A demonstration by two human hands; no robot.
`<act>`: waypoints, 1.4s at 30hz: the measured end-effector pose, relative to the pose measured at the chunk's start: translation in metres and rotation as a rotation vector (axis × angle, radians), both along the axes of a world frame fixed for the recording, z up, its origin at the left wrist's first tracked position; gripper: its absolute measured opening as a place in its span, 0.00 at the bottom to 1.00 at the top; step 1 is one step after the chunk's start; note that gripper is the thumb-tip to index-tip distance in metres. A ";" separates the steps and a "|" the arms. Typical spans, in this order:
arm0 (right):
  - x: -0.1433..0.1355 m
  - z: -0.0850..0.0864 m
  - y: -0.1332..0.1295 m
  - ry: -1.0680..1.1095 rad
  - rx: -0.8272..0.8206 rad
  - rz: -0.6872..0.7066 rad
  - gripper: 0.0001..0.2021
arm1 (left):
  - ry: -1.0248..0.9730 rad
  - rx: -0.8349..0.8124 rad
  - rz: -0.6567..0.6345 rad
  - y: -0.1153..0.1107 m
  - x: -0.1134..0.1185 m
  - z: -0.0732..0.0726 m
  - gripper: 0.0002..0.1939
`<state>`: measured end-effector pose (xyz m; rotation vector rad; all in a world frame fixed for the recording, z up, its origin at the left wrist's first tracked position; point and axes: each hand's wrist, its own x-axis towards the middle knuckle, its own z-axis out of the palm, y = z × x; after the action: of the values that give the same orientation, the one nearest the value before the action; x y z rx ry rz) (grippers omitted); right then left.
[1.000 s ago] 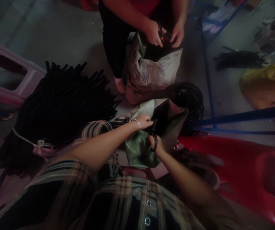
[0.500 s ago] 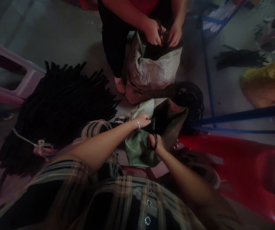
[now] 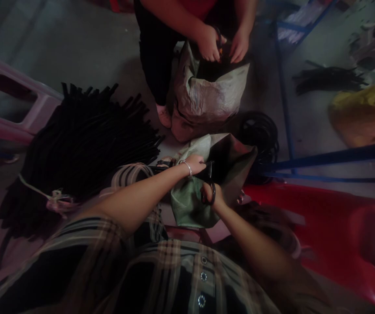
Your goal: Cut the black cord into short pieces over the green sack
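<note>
My right hand is closed round the black handles of a pair of scissors, whose blades point up over the mouth of a green sack. My left hand, a bracelet at its wrist, is closed just above the sack's left rim, near the blades. A dark strip seems to run through its fingers, but it is too dim to be sure. On the floor to the left lies a big bundle of black strips, tied with a pale cord.
Opposite, a person's hands hold scissors over a grey sack. A black coil, a blue metal frame and a red plastic object are on the right. A pink stool stands at the left.
The scissors in my right hand have turned slightly, and their blades show a little more. My left hand has hardly moved. The view has shifted very slightly.
</note>
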<state>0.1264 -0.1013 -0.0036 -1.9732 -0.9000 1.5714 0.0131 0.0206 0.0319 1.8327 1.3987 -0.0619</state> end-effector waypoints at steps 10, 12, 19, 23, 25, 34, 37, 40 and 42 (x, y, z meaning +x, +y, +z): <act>-0.001 0.004 0.004 0.000 -0.028 -0.026 0.12 | -0.070 -0.037 0.090 0.000 0.000 -0.002 0.13; 0.000 0.002 0.003 -0.019 -0.019 0.043 0.12 | -0.109 -0.043 0.153 0.002 0.000 -0.006 0.12; -0.001 -0.005 -0.001 -0.073 0.079 0.208 0.09 | -0.221 -0.172 0.260 -0.002 0.003 -0.007 0.10; 0.001 -0.005 0.001 -0.072 0.123 0.222 0.11 | -0.236 -0.244 0.205 -0.005 0.005 -0.003 0.08; 0.001 -0.004 0.001 -0.070 0.133 0.216 0.12 | -0.243 -0.253 0.180 -0.006 0.005 -0.003 0.08; -0.002 0.004 0.000 -0.083 0.048 0.114 0.09 | -0.241 -0.237 0.148 -0.007 0.004 -0.005 0.09; -0.002 0.001 -0.002 -0.054 0.052 0.079 0.10 | -0.138 -0.116 0.053 -0.004 0.002 -0.004 0.11; -0.002 -0.004 -0.004 -0.025 0.037 0.053 0.11 | -0.002 0.042 -0.048 0.000 -0.001 -0.006 0.13; -0.002 -0.007 -0.005 -0.021 0.010 0.030 0.12 | 0.058 0.084 -0.091 0.001 -0.002 -0.009 0.16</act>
<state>0.1245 -0.1064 -0.0104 -1.9817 -0.9487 1.5622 0.0108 0.0218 0.0228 1.9783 1.3752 -0.1045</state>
